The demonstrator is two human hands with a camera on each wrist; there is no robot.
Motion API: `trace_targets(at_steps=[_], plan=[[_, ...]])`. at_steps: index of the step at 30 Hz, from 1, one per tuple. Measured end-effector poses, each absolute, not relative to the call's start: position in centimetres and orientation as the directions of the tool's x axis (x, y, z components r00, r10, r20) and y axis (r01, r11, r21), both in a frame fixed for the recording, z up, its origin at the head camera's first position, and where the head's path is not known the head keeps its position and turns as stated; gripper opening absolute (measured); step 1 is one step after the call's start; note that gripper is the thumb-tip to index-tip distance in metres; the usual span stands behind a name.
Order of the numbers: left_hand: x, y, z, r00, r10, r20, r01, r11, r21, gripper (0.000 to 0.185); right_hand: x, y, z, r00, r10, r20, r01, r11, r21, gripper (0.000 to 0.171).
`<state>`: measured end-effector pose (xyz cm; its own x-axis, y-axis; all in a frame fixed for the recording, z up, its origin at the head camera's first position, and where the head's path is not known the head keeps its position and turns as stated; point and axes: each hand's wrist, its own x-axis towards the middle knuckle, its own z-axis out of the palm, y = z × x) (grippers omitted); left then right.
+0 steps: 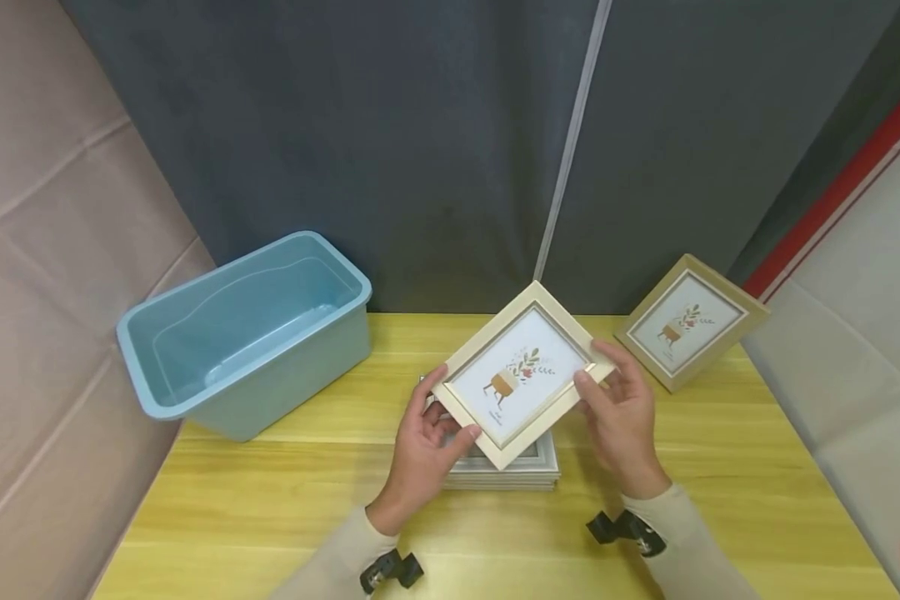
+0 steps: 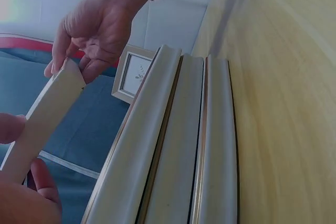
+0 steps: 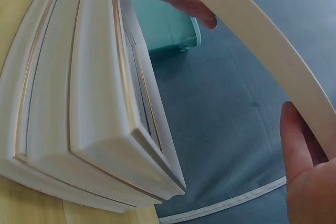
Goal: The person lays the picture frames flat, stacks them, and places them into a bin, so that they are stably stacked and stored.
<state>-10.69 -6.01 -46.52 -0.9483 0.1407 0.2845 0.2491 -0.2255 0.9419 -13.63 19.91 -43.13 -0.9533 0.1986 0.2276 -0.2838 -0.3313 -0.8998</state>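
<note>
Hands are lifting the cream frame at centre frame, just above the stack of frames: left hand and right hand pinching opposite edges. Next likely calls for a level carry toward the blue bin, upper left.

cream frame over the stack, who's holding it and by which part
Both hands hold the cream frame: left hand at its lower-left edge, right hand at its right edge.
</note>
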Motion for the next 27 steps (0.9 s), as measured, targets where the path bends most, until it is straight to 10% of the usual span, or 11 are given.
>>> trace_targets(at_steps=[13,27], plan=[[-11.2,-8.1,-46.1,-0.919,0.106,0.379,0.336,-0.287,0.897,0.078,-13.2,20.7,-43.3,-0.920,0.082,0.383,-0.392,-0.220,-0.893,0.046],[-11.7,-10.6,-45.3,-0.976,0.112,0.187,0.177,-0.097,0.979,0.064,-13.0,21.7,-43.8,-0.939,-0.156,0.308,-0.316,0.031,-0.948,0.047]])
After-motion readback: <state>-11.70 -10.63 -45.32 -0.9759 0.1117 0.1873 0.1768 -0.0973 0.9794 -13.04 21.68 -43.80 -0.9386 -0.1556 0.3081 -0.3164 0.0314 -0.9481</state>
